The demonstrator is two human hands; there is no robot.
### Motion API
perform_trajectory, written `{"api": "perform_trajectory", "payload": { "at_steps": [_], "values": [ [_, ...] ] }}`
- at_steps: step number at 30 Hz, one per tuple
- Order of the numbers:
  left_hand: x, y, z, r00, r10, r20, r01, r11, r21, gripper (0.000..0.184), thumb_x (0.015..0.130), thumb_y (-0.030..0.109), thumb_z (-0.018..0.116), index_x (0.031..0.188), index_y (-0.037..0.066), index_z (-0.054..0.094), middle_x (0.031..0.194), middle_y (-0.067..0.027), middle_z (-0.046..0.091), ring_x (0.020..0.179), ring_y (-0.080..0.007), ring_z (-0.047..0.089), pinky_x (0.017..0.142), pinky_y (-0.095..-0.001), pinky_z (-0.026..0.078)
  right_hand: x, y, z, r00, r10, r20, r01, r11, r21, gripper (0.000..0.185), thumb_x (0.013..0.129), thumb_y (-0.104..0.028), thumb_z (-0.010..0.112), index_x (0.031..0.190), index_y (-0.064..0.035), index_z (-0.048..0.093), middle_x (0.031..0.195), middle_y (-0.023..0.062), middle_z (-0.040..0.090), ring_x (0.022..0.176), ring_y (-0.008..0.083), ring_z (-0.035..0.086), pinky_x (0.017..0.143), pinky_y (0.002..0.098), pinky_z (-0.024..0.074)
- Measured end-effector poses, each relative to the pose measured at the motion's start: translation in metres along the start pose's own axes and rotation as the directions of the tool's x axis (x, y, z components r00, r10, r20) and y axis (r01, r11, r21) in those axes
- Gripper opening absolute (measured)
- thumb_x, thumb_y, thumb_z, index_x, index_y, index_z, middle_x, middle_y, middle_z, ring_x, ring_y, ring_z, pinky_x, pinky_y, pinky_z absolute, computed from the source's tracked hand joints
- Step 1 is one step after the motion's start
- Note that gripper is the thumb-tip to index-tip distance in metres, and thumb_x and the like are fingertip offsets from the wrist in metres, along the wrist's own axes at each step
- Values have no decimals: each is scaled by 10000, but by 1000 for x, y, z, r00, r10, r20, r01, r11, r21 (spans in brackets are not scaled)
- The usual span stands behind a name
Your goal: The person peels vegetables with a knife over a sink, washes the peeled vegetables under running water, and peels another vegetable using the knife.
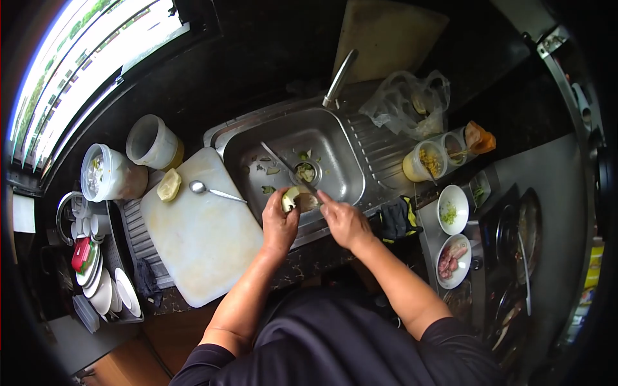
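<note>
Over the front edge of the sink (335, 135), my left hand (280, 222) has its fingers wrapped round a pale, hollowed piece of vegetable (297, 197). My right hand (346, 223) is closed on a knife (280, 159), whose long blade points up and left over the basin and passes by the piece. Green and pale peelings (270, 170) lie in the basin, some around the drain. On the white cutting board (193, 251) to the left rest another pale yellow piece (169, 185) and a metal spoon (215, 191).
A faucet (333, 90) rises behind the sink. Plastic tubs (112, 174) and a dish rack with plates (103, 289) stand left. At right are a plastic bag (402, 103), a container of yellow pieces (425, 162), and bowls with chopped greens (452, 209) and raw meat (454, 259).
</note>
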State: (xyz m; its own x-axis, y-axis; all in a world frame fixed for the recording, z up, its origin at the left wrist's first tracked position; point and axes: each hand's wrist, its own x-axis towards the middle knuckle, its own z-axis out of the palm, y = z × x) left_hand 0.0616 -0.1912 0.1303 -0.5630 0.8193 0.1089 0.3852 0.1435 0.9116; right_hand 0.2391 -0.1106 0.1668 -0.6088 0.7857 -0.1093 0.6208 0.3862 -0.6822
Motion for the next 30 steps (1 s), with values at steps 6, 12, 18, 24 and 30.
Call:
{"api": "perform_trajectory", "payload": {
  "at_steps": [6,12,18,24,30],
  "values": [
    [10,0,-9,996,-57,-76,49,993,-105,278,923,42,712,1191,-12,664,1058,-215,717,993,-395,712,877,-431,553,-36,-16,-24,992,-108,-61,114,988,108,437,1055,-190,631,1489,-146,613,1082,232,748,961,437,730,814,472,582],
    [12,-17,-1,995,-80,-52,68,978,-198,291,884,30,676,1167,-33,657,1011,-213,711,923,-389,707,835,-434,557,-43,-27,-20,998,-57,14,58,997,-43,466,1044,-214,651,1508,-209,608,932,189,739,838,394,729,766,466,590],
    [23,-25,-7,979,-152,-133,129,978,-165,305,877,9,683,1180,-20,662,1027,-216,712,947,-379,713,848,-431,561,-19,-34,1,998,-67,-4,65,987,-144,486,1046,-288,650,1527,-268,588,843,186,707,796,401,723,725,486,585],
    [12,-2,-5,988,17,-153,-31,996,-85,314,939,44,728,1241,10,651,1120,-191,716,1034,-349,708,913,-409,553,43,67,49,957,265,118,-283,942,180,487,1082,-339,559,1515,-119,581,1289,282,696,1220,385,692,1045,423,529],
    [31,-3,-24,975,95,-201,-111,991,-68,290,1005,86,726,1266,2,632,1104,-100,694,947,-174,685,818,-312,583,-1,-3,-18,997,70,-39,-60,975,216,431,1107,-370,542,1452,-134,647,1193,214,752,1097,413,726,929,434,584]
  ]
}}
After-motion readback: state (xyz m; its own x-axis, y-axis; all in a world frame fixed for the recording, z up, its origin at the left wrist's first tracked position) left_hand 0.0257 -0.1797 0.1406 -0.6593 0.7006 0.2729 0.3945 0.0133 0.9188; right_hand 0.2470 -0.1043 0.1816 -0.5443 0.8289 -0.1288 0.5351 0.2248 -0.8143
